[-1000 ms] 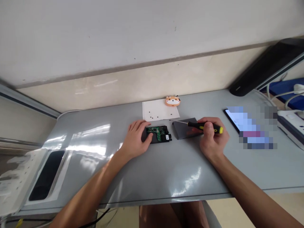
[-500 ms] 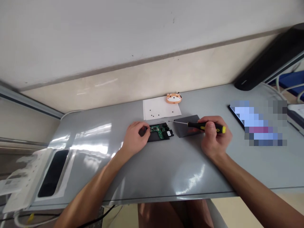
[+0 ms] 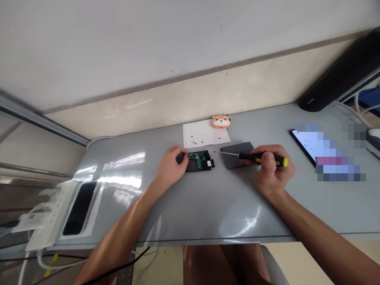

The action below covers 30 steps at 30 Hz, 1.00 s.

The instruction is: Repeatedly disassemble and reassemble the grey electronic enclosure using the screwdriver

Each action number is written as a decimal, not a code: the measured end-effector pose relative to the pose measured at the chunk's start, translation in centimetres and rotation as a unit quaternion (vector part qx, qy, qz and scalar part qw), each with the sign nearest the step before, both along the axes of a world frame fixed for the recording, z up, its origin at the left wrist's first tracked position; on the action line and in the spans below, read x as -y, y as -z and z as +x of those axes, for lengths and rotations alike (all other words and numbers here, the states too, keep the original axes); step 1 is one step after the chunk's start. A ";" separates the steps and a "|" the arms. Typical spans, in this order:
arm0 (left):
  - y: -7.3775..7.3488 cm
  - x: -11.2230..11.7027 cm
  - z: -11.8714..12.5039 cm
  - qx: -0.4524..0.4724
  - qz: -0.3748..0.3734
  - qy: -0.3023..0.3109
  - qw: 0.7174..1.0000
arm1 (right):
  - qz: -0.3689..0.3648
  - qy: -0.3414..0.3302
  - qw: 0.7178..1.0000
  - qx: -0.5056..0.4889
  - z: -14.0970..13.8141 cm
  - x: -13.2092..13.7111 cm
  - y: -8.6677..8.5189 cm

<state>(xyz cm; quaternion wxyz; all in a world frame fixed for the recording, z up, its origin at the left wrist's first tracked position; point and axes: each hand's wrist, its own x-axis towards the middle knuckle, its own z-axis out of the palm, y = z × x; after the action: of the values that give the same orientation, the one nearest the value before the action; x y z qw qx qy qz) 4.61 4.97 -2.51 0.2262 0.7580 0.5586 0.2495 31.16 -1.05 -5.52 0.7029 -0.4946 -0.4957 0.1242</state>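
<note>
My left hand (image 3: pixel 171 166) is curled on the left end of a small black device (image 3: pixel 198 162) whose green circuit board is exposed. My right hand (image 3: pixel 271 169) grips a screwdriver (image 3: pixel 257 158) with a black and yellow handle. Its thin shaft points left, the tip just right of the device. Under the shaft lies a dark grey cover plate (image 3: pixel 236 154). Behind the device a white sheet of paper (image 3: pixel 206 134) carries several tiny dark screws.
An orange cartoon-animal figure (image 3: pixel 221 121) sits at the paper's far corner. A lit phone (image 3: pixel 308 146) lies at the right, a black bar (image 3: pixel 341 75) beyond it. A white power strip (image 3: pixel 44 221) and a dark recessed slot (image 3: pixel 80 208) are at the grey table's (image 3: pixel 192 206) left.
My left hand's fingers have curled from flat to a pinch at the device's left end. The right hand and screwdriver stay about where they were; the view drifted slightly.
</note>
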 end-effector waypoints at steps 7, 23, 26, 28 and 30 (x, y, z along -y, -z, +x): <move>0.0 -0.3 -0.3 0.011 -0.001 0.004 1.000 | 0.008 0.015 1.000 0.018 0.1 0.0 0.0; 0.1 1.1 0.7 0.026 -0.002 0.077 0.997 | 0.002 0.010 1.000 0.022 -0.1 0.5 -0.5; 0.1 1.4 0.8 0.022 0.042 0.080 0.996 | -0.004 -0.007 1.000 0.025 0.0 0.7 -0.3; 0.0 1.7 0.8 0.021 0.090 0.081 0.992 | -0.008 -0.014 1.000 0.023 0.0 0.8 -0.3; -0.2 2.0 1.0 0.008 0.119 0.100 0.988 | -0.012 -0.016 1.000 0.021 0.0 0.8 -0.3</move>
<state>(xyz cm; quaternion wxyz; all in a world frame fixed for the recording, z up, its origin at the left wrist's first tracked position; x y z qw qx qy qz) 5.57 2.95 -2.33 0.1630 0.8293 0.4445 0.2967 31.12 -1.88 -5.24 0.6843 -0.4976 -0.5166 0.1315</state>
